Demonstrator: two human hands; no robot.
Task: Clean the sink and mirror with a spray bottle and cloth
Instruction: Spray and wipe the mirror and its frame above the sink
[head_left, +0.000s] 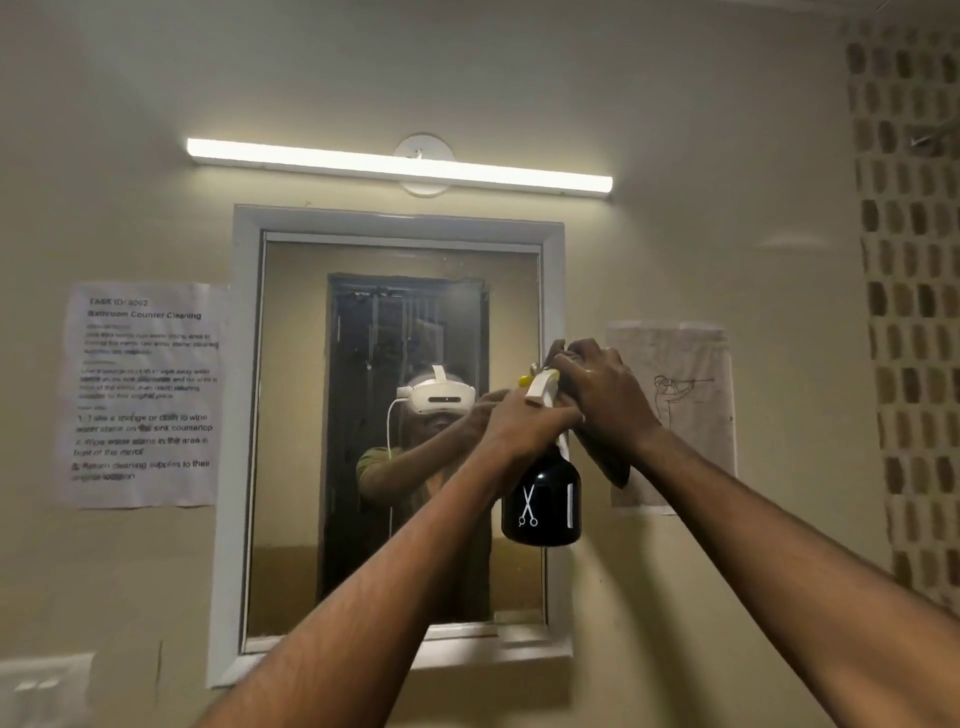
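Spray bottle raised at the mirror's right edge

Both hands meet on the spray bottle, held up in front of the lower right part of the mirror. The left hand wraps its fingers around the neck just under the pale plastic trigger head, fingers clamped on the bottle. The right hand curls over the back and top of the head; a dark fold hanging below its palm looks like the cloth, though I cannot tell this for certain, nor exactly which fingers press what. The sink is out of view.

By my reading, the step in hand is readying the sprayer for the mirror, perhaps adjusting the head or nozzle. The next move calls for aiming the yellow-tipped nozzle at the glass, freeing a finger for the trigger, and keeping the cloth ready for wiping.

The bottle is glossy black, round-shouldered and squat, printed with white scissors and a narrow white strip. The mirror is a tall rectangle in a broad, smooth white frame, its glass showing faint smudges and streaks. Matte cream wall surrounds it, with a printed paper sheet taped left, a sketch sheet right, and a bright tube light above.
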